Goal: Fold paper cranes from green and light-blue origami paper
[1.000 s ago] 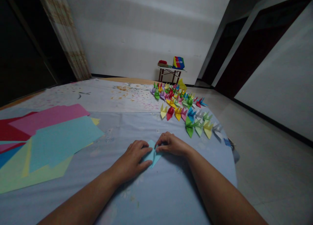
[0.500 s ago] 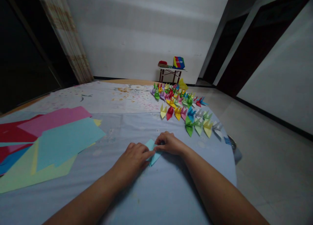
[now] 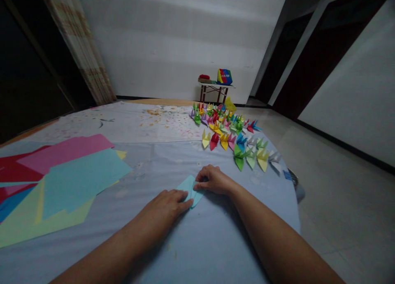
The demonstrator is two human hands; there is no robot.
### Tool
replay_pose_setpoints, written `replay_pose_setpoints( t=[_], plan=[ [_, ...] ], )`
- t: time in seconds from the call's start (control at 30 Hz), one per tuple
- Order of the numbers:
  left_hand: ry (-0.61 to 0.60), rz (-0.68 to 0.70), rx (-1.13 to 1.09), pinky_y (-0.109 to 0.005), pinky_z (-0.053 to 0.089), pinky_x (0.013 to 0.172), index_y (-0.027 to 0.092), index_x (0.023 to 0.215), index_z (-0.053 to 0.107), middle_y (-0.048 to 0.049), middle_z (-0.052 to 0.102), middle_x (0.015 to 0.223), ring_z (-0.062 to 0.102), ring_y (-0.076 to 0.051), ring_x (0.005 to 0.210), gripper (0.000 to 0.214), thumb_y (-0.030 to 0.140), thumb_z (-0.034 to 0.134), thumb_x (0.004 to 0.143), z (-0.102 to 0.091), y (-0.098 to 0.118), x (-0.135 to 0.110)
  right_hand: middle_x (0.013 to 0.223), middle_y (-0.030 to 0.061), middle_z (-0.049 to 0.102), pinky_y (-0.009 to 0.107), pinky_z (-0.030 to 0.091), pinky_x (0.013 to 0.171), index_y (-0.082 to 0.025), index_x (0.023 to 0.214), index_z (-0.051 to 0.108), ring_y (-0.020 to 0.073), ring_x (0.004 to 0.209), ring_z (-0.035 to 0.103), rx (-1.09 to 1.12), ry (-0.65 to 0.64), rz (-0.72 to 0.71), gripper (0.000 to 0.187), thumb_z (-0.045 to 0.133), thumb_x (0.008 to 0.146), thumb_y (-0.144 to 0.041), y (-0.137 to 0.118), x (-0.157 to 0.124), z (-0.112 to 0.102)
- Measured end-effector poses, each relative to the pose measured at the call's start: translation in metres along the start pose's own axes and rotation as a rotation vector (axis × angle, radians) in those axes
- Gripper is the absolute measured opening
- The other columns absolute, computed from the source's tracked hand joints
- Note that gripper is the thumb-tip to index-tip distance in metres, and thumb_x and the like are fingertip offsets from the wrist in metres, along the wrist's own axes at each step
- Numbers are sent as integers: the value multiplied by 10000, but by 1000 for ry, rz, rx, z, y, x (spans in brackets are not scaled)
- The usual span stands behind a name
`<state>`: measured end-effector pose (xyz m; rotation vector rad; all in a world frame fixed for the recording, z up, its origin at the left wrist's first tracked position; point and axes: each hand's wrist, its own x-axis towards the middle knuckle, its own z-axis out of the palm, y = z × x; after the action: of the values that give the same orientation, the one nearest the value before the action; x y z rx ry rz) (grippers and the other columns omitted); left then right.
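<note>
Light-blue folded paper (image 3: 191,189) lies on the blue cloth (image 3: 216,243). The left hand (image 3: 168,206) presses it flat with open fingers, and the right hand (image 3: 212,180) has its grip pinched on the far edge. Firm, even pressure should sharpen the crease. Paper cranes (image 3: 247,152) crowd the cloth's right edge, while loose sheets (image 3: 77,177) lie well apart on the left.

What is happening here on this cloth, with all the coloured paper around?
A person is folding a small light-blue paper piece on a blue cloth. The left hand lies flat, its fingertips pressing the piece down; the right hand grips its right edge with curled fingers. Large coloured sheets lie to the left, and many folded paper figures stand in rows farther back on the right.
</note>
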<state>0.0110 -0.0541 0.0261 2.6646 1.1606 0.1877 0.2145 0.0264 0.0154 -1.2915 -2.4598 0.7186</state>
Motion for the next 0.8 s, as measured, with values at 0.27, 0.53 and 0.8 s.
replay_pose_setpoints(
  t=[0.27,0.53,0.8],
  plan=[
    [-8,26,32,-347,378,829,362,1202,457,-23,540,1165,517,-200,969,369,204,410,872,0,0,-4,756,8,656,297,278,746,-205,758,674,172,816,533,3,23,11,246,664,674,-436,-3,-1,1],
    [36,38,-8,-379,379,851,399,1221,435,-32,509,1172,478,-210,1003,411,201,442,861,4,-2,-7,745,4,647,289,282,744,-200,748,671,161,806,514,1,27,-4,226,675,673,-414,-5,0,2],
    [5,33,-83,-395,359,901,392,1204,457,-33,464,1226,432,-217,1089,411,184,431,850,-2,-3,-7,753,-2,647,294,276,755,-208,762,667,166,828,513,-11,26,-5,233,671,675,-424,-2,0,4]
  ],
)
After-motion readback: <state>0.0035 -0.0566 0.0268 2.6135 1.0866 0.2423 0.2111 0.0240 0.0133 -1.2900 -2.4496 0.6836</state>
